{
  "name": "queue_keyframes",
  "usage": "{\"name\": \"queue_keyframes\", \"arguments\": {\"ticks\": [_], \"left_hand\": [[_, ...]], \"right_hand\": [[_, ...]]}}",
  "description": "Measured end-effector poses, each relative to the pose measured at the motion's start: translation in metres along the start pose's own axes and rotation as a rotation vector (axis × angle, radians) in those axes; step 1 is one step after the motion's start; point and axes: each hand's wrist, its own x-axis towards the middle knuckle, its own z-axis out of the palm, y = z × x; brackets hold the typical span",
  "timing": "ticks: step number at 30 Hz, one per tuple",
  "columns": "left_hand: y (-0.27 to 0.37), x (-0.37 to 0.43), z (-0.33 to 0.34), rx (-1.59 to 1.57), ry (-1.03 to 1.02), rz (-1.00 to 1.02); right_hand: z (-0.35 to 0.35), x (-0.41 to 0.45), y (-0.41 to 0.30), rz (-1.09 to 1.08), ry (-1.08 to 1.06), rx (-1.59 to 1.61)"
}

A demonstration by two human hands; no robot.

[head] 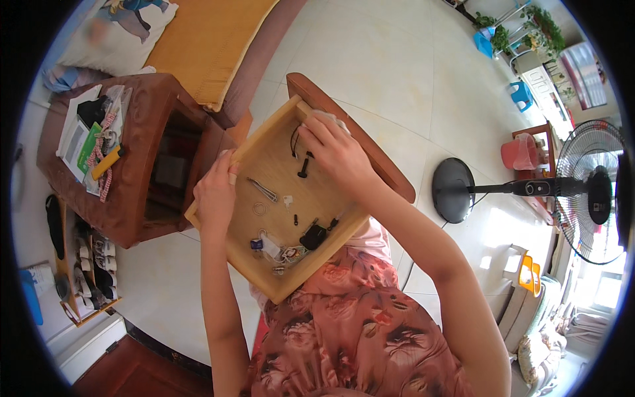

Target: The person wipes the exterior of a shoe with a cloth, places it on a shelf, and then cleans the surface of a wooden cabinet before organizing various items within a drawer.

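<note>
A wooden drawer (278,144) with a reddish-brown front panel (357,141) is out of its cabinet and rests at my lap. My left hand (216,191) grips its left wall. Inside the far end, my right hand (337,151) presses a white cloth (333,120), mostly hidden under the fingers. Near that hand lie a black cable (294,143) and a small black T-shaped item (304,167). Metal tweezers (263,190), a clear ring (259,208) and a white tag-like piece (287,201) lie mid-drawer. A black pouch-like item (313,236) and small tangled items (292,254) sit near me.
The brown cabinet (131,198) stands at left with a dark opening; papers, keys (105,134) and a yellow cutter-like item (107,162) lie on top. Right of me stands a floor fan (590,191) with a round base (452,191). A shoe rack (94,268) is lower left.
</note>
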Motion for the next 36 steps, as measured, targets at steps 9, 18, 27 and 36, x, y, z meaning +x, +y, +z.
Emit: {"name": "queue_keyframes", "arguments": {"ticks": [9, 18, 27, 36], "left_hand": [[-0.003, 0.000, 0.001, 0.024, 0.033, 0.039], [0.002, 0.003, 0.002, 0.011, -0.007, 0.010], [0.002, 0.003, -0.001, 0.024, -0.038, -0.081], [-0.010, -0.009, -0.021, -0.104, -0.065, -0.083]], "right_hand": [[-0.111, -0.097, -0.025, 0.272, -0.268, 0.233], [-0.107, -0.025, 0.033, 0.264, -0.006, 0.388], [-0.121, -0.142, 0.089, 0.298, -0.707, 0.302], [-0.111, -0.092, 0.017, 0.306, -0.084, 0.239]]}}
